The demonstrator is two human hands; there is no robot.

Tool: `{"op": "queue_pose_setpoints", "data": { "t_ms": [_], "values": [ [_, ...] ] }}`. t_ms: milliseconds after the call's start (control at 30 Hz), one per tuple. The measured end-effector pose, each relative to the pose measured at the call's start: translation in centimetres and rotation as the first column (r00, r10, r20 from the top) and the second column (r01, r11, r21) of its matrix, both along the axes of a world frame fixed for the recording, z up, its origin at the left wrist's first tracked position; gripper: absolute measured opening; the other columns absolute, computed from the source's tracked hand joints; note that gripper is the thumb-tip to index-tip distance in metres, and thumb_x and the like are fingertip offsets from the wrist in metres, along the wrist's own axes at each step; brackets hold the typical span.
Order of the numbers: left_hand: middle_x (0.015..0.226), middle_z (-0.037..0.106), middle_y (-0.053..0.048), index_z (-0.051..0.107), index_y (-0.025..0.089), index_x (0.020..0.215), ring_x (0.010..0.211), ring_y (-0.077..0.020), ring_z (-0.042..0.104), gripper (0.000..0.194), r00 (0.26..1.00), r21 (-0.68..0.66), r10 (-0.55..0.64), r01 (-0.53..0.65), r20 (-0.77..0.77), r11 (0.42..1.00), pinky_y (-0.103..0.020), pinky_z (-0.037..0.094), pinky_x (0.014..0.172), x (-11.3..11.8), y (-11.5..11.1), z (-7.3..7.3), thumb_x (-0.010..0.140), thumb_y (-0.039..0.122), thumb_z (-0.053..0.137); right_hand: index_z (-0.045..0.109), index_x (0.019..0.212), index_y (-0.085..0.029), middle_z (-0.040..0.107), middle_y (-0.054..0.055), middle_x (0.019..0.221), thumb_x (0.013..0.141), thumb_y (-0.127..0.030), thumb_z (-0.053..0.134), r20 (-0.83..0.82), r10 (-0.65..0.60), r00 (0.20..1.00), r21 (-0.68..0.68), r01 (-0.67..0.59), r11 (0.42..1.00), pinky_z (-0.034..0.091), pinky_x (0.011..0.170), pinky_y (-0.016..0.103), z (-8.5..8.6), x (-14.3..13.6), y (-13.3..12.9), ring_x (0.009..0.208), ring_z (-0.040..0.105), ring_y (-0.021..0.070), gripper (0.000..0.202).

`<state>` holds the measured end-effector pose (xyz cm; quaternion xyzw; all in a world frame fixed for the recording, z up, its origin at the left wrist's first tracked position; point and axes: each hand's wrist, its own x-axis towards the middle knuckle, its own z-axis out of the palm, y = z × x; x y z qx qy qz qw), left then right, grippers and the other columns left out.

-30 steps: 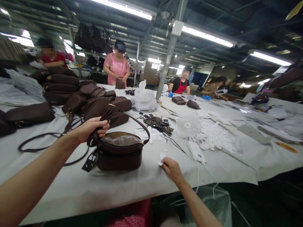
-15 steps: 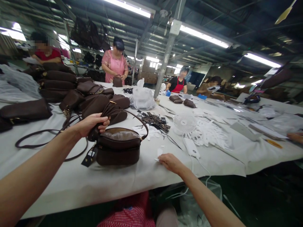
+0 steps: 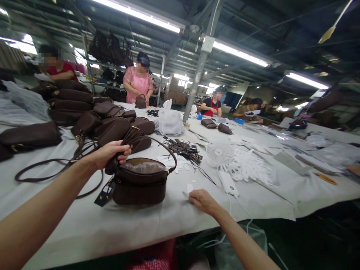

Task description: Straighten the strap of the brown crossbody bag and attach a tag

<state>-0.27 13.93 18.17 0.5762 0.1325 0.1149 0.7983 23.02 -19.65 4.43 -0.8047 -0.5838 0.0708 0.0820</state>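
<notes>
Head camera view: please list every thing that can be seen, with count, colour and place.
brown bag: one, dark brown, upright on the near table, its top stuffed with plastic-wrapped filling
bag strap: one, brown, bunched above the bag
hang tag: one, black, at the bag's left side
white piece: one, white, on the table right of the bag
pile of bags: many, dark brown, far left of the table
small fan: one, white, centre of the table
black tags: a heap, black, behind the bag
plastic bag: one, white, by the post
table: one, white cover
co-workers: four, at the far side
left hand: one, fingers gripping the bag strap
right hand: one, fingers touching the white piece
</notes>
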Motion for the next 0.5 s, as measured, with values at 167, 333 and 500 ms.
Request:
{"op": "queue_pose_setpoints", "data": {
  "t_ms": [167, 333, 500],
  "values": [
    [0.060, 0.048, 0.003, 0.053, 0.013, 0.072, 0.045, -0.0037, 0.039, 0.017, 1.000, 0.003, 0.006, -0.006, 0.013, 1.000, -0.015, 0.039, 0.040, -0.1, -0.1, -0.1, 0.074, 0.015, 0.069, 0.061, 0.064, -0.018, 0.068, 0.003, 0.070, 0.082, -0.009, 0.046, 0.035, -0.027, 0.999, -0.029, 0.028, 0.999, 0.032, 0.064, 0.023, 0.4, -0.8, 0.3, 0.066, 0.058, 0.0129, 0.025],
    [0.060, 0.047, 0.004, 0.052, 0.013, 0.073, 0.045, -0.0036, 0.038, 0.019, 1.000, 0.028, 0.020, -0.020, 0.004, 0.999, -0.015, 0.039, 0.041, -0.4, -0.2, -0.1, 0.075, 0.018, 0.070, 0.065, 0.070, -0.018, 0.070, 0.003, 0.077, 0.086, -0.015, 0.049, 0.066, -0.048, 0.997, -0.060, 0.052, 0.997, 0.034, 0.065, 0.023, 0.2, -1.4, 0.4, 0.072, 0.061, 0.0142, 0.023],
    [0.059, 0.046, 0.004, 0.051, 0.014, 0.073, 0.044, -0.0034, 0.038, 0.021, 1.000, 0.036, 0.027, -0.027, 0.008, 0.999, -0.015, 0.039, 0.040, -0.4, -0.3, -0.2, 0.074, 0.019, 0.071, 0.066, 0.080, -0.019, 0.069, 0.004, 0.084, 0.085, -0.017, 0.053, 0.134, -0.156, 0.979, -0.057, 0.164, 0.985, 0.036, 0.067, 0.024, -0.6, -2.0, 0.8, 0.079, 0.063, 0.0161, 0.014]
  ]
}}
